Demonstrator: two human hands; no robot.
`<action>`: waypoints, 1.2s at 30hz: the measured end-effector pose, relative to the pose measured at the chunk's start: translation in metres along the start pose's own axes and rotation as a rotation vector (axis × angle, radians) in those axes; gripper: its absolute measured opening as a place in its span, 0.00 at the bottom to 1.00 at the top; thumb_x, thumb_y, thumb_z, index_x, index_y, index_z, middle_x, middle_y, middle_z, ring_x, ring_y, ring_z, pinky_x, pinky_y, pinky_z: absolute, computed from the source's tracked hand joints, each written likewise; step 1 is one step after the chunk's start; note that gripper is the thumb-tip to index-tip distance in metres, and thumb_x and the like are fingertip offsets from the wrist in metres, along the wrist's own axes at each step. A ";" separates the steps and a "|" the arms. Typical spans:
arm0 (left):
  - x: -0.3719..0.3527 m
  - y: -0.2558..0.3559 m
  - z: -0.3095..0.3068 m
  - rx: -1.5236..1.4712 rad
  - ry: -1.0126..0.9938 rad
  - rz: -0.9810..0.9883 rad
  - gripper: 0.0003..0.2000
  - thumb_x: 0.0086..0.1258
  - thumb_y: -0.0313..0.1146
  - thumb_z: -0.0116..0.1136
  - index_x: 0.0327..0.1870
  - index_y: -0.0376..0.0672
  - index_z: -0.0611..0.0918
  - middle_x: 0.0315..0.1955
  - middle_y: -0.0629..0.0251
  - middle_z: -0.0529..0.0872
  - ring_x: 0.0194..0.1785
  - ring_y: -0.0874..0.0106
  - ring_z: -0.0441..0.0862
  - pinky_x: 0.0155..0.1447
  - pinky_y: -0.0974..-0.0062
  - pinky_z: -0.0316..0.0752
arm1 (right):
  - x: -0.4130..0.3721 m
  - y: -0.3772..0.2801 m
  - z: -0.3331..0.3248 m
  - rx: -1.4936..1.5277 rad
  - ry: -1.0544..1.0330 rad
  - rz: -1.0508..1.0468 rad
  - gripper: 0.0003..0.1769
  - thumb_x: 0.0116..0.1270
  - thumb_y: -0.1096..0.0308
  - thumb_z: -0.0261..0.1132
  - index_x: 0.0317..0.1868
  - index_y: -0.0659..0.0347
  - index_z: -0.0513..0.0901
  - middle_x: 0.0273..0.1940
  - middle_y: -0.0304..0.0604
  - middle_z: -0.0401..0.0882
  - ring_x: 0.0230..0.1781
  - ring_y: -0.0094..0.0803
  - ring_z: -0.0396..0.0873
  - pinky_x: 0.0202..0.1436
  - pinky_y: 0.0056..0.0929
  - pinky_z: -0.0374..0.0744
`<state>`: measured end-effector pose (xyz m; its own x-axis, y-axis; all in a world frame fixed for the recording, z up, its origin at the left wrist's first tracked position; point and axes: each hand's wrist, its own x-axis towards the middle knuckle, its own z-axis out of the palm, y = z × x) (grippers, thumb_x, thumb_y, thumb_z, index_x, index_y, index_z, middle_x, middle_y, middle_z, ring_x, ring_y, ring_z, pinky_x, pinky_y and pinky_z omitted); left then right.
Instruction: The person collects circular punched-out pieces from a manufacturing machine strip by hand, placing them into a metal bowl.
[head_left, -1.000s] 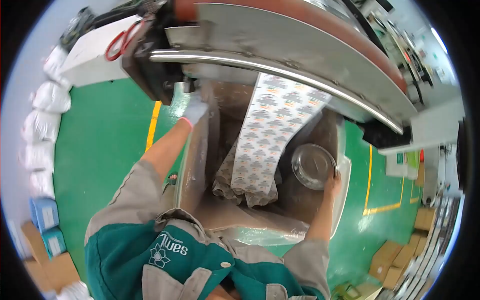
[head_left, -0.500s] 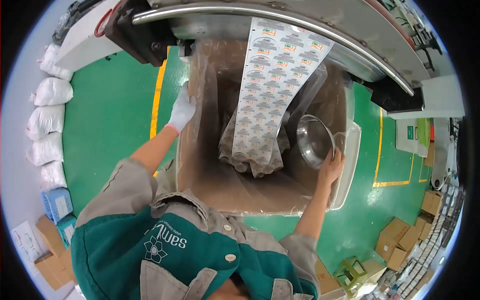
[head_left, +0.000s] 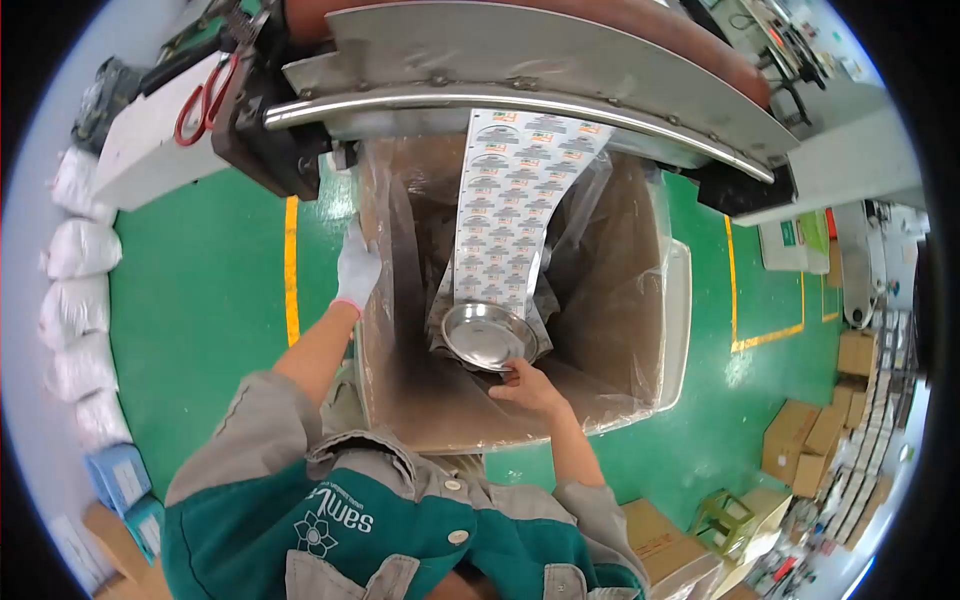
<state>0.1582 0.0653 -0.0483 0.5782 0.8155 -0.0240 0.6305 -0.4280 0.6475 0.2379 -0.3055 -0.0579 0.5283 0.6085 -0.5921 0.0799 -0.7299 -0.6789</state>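
My bare right hand pinches the near rim of a shiny round metal bowl. The bowl hangs inside a large box lined with clear plastic, in front of the lower end of a printed white strip. That strip runs down from the machine into the box, over more folded strip. My left hand, in a white glove, rests at the box's left edge; how its fingers sit on the edge is hard to make out.
A metal bar of the machine crosses above the box. Red-handled scissors lie at the upper left. White sacks line the left wall. Cardboard boxes and a green stool stand at the lower right.
My right hand has carried the bowl left, from the box's right side to the strip's lower end. The view has shifted, showing more of the machine. My left hand stays at the left edge.
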 end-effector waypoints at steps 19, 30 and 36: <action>0.007 -0.004 0.007 -0.032 -0.020 0.032 0.28 0.65 0.26 0.52 0.68 0.32 0.62 0.60 0.40 0.71 0.62 0.47 0.70 0.66 0.61 0.66 | 0.010 -0.137 -0.056 0.718 0.331 -0.104 0.08 0.73 0.64 0.56 0.41 0.59 0.76 0.31 0.33 0.78 0.31 0.28 0.76 0.37 0.29 0.75; 0.012 -0.007 0.009 0.027 -0.048 0.072 0.32 0.62 0.23 0.54 0.68 0.27 0.58 0.64 0.38 0.67 0.67 0.48 0.66 0.70 0.63 0.60 | 0.145 0.071 0.033 1.098 0.784 0.767 0.35 0.65 0.44 0.62 0.54 0.72 0.76 0.53 0.52 0.79 0.50 0.42 0.80 0.50 0.39 0.77; 0.007 0.006 0.005 -0.096 -0.127 -0.035 0.30 0.64 0.22 0.51 0.68 0.27 0.58 0.62 0.38 0.69 0.64 0.48 0.69 0.68 0.64 0.63 | 0.067 0.041 0.005 0.229 0.644 0.671 0.34 0.58 0.47 0.67 0.46 0.75 0.75 0.50 0.66 0.78 0.54 0.58 0.76 0.57 0.44 0.74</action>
<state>0.1688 0.0661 -0.0481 0.6212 0.7711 -0.1397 0.6023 -0.3558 0.7146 0.2725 -0.2935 -0.1277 0.7730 -0.2522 -0.5822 -0.5396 -0.7440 -0.3941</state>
